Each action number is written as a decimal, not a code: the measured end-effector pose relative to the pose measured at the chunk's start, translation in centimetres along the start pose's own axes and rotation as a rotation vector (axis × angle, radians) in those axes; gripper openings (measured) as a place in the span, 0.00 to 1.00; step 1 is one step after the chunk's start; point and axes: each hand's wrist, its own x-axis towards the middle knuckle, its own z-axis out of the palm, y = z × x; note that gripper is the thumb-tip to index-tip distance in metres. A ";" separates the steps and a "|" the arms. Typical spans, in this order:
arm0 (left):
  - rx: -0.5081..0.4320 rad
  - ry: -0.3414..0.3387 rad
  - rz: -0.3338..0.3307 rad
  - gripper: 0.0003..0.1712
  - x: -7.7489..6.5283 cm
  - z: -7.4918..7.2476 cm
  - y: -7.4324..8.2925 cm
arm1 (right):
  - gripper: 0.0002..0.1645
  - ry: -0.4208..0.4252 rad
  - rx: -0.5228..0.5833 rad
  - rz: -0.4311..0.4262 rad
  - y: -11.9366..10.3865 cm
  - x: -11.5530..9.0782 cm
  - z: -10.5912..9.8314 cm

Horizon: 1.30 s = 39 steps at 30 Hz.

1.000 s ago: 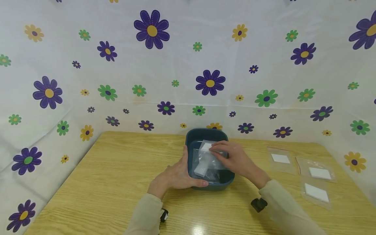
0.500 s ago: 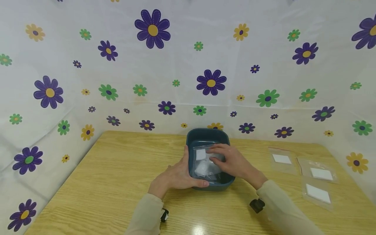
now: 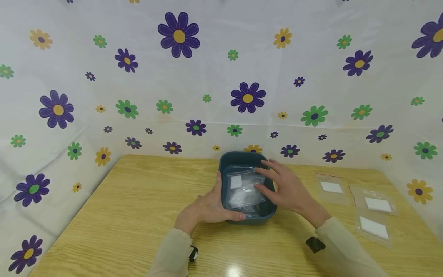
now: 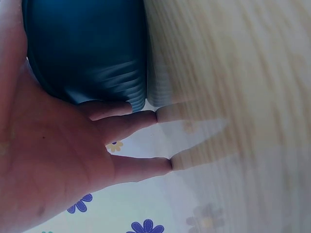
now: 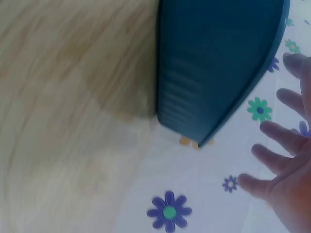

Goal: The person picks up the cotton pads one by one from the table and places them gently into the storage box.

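A dark blue plastic bin [image 3: 250, 221] stands on the table, holding clear zip bags [image 3: 247, 194] that overlap each other. A small white rectangle [image 3: 236, 182] shows inside the upper bag. My left hand [image 3: 209, 206] rests against the bin's near left corner, thumb along the front rim; the left wrist view shows its fingers [image 4: 141, 168] straight, tips at the tabletop. My right hand [image 3: 285, 188] hovers over the bin's right rim with fingers spread and nothing in it. In the right wrist view this hand [image 5: 291, 160] appears beside the bin's wall, apart from it.
On the right of the wooden table [image 3: 145, 200] lie three flat clear bags, each with a white rectangle: a far bag [image 3: 331, 187], a middle bag [image 3: 378, 204] and a near bag [image 3: 373, 227]. A flower-print cloth [image 3: 204, 69] hangs behind the table and at its sides.
My right hand has let go of a clear bag, which now lies flat in the bin on the others, and has drawn back to the right, fingers spreading. The left hand has stayed put.
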 end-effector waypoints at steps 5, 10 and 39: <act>0.004 -0.009 -0.025 0.86 -0.1 0.0 0.0 | 0.40 -0.067 -0.135 0.110 0.2 -0.7 -1.0; 0.009 -0.008 -0.025 0.87 -0.2 0.0 0.1 | 0.43 -0.096 -0.189 0.162 0.7 -1.5 -1.7; -0.002 -0.008 -0.021 0.86 -0.1 0.0 0.2 | 0.46 -0.097 -0.346 0.365 5.3 -7.3 -5.0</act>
